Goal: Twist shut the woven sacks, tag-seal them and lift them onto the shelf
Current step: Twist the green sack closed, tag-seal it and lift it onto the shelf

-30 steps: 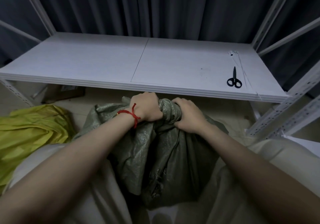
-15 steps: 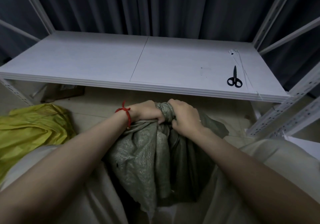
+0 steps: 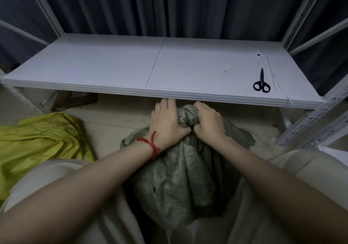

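Observation:
A grey-green woven sack [image 3: 180,177] stands on the floor between my knees, its mouth bunched into a twisted neck [image 3: 188,114]. My left hand [image 3: 166,123], with a red cord at the wrist, wraps the left side of that neck, fingers reaching over the far side. My right hand [image 3: 208,121] grips the neck from the right. A white shelf board [image 3: 116,68] runs across just beyond the hands. White tag ties [image 3: 267,64] lie at its right end. A yellow woven sack [image 3: 37,140] lies crumpled on the floor at left.
Black scissors [image 3: 261,85] lie on the shelf's right end beside the ties. White perforated uprights [image 3: 320,123] frame the shelf at right and left. A dark curtain hangs behind. Under the shelf lies tiled floor with a brown box [image 3: 75,100] at left.
The twisted neck has risen toward the shelf edge. My left hand has shifted round the neck, its fingers now reaching over the far side. The right hand keeps its grip.

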